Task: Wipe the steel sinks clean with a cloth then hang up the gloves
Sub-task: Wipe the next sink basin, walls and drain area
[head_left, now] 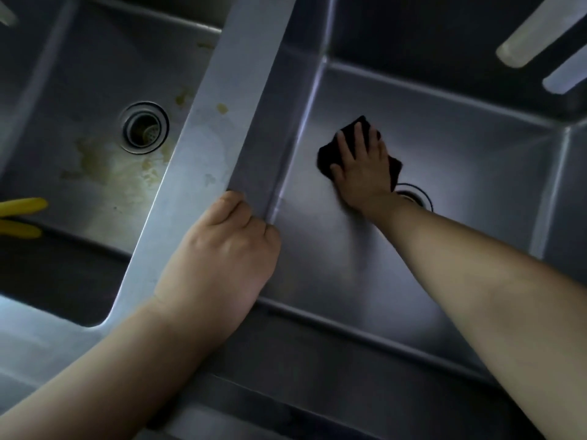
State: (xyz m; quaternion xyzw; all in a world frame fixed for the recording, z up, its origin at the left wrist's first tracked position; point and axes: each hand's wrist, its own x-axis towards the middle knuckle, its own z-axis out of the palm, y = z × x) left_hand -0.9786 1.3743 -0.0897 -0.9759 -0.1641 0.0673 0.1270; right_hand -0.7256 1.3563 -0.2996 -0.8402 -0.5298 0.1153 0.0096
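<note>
Two stainless steel basins sit side by side, separated by a flat steel divider (219, 122) that runs diagonally from the near left to the far middle of the view. The lighting is dim, with a bluish sheen on the metal.

The right sink (460, 173) has a brushed floor that looks free of stains. The right hand (362, 168) lies flat on a dark cloth (327, 157), fingers straight and slightly spread, pressing the cloth against the sink floor near the far left part of the basin. Just near of the cloth, the rim of the right drain (419, 196) shows past the wrist; most of it is hidden by the forearm.

The left hand (219, 252) rests on the near end of the divider, its fingers curled over the edge that drops into the right sink (the fingertips are out of sight).

The left sink (79, 90) carries yellowish-brown stains (104, 166) on its floor around and near of the left drain (145, 127), an open round fitting with a strainer visible inside. A few small spots of the same colour mark the divider.

At the far left edge, two yellow glove fingers (22, 214) reach into view over the left sink. At the far right, two pale blurred bars (536, 36) cross the corner; what they are cannot be told.
</note>
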